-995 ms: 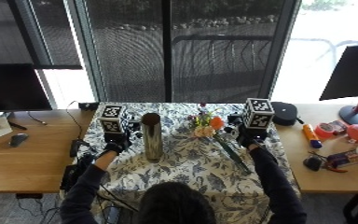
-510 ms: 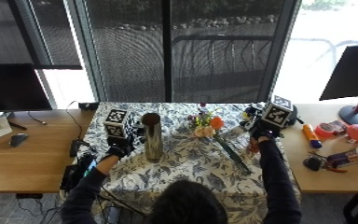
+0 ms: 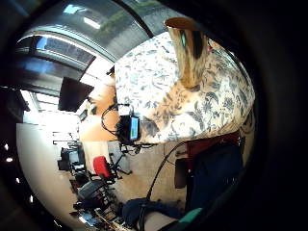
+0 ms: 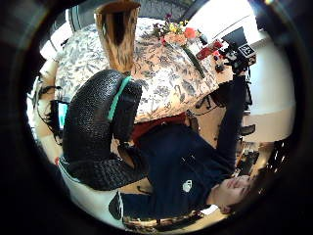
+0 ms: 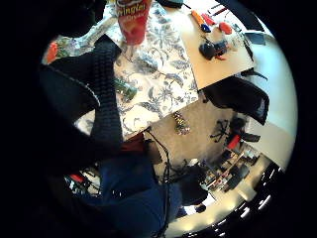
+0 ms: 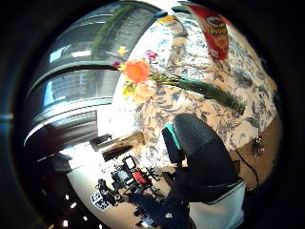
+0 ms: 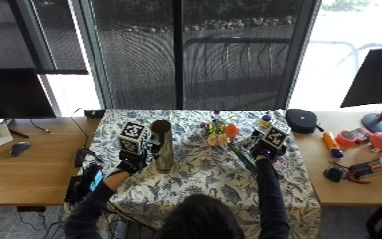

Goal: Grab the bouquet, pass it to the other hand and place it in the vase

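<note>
1. Outside view: bouquet of orange and pale flowers with a long dark green wrapped stem (image 7: 227, 139) lying flat on the blue-and-white floral-clothed table (image 7: 197, 184), blooms toward the window, stem running toward the seated person. Tall brown cylindrical vase (image 7: 162, 147) upright, well apart from the bouquet. Left hand (image 7: 129, 164) just beside the vase; right hand (image 7: 265, 152) near the stem end. Judged step: the very first, reaching for the pick-up.

2. Left little-finger-side palm view: only the vase (image 3: 191, 50) and patterned cloth, nothing in the palm.

3. Left thumb-side palm view: black-gloved fingers (image 4: 100, 117) curled loosely, holding nothing; vase (image 4: 117, 34) beyond them, bouquet (image 4: 178, 39) farther across the table.

4. Right little-finger-side palm view: gloved fingers (image 5: 106, 84) over the cloth, nothing between them; red crisp tube (image 5: 133, 20) standing close by.

5. Right thumb-side palm view: bouquet (image 6: 157, 78) flat on the cloth, stem untouched; a gloved finger (image 6: 200, 148) curved short of it, gripping nothing.

6. Next move, as a judgement: lower the right hand onto the green stem, close the fingers round it, lift clear of the crisp tube, then carry toward the left hand waiting by the vase.
</note>
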